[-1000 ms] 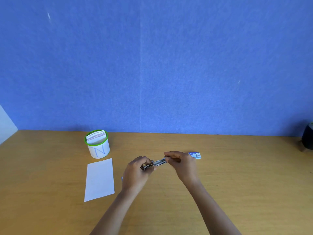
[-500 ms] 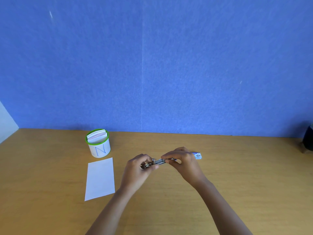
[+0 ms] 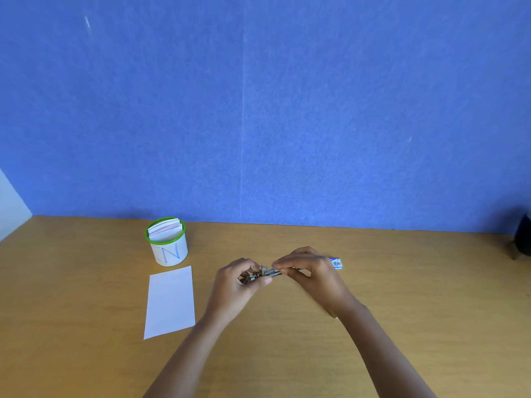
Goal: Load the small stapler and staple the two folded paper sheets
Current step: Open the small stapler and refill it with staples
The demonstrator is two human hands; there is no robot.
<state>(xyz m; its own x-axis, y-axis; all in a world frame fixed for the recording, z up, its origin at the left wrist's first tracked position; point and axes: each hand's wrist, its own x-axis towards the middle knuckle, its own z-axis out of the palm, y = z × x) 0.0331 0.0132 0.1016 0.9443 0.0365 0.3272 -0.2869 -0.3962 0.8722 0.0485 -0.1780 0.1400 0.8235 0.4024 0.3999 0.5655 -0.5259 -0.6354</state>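
Over the last second the right hand (image 3: 313, 272) has drawn in leftward and arched over the stapler (image 3: 265, 274), so that its fingers (image 3: 277, 265) now pinch the metal near the middle rather than at the far end. The left hand (image 3: 234, 285) has kept its place. The stapler is held just above the counter (image 3: 402, 305), roughly level between the two hands and directly in front of the person. The left fingers (image 3: 265, 280) are curled round its left end. The right fingers are bent downward and closed on its upper part. Whether a strip of staples sits under the right fingertips is too small to tell. The small blue box of staples (image 3: 336, 263) lies on the counter just behind the right hand, partly hidden by it. The white paper (image 3: 171, 301) lies flat to the left, well apart from both hands and untouched. Whether it is one sheet or two stacked cannot be told. Behind it stands a green-rimmed cup (image 3: 169, 249) holding cards. The closing-in of the right hand appears to belong to the loading step, either seating staples or closing the magazine. Stapling has not yet begun.
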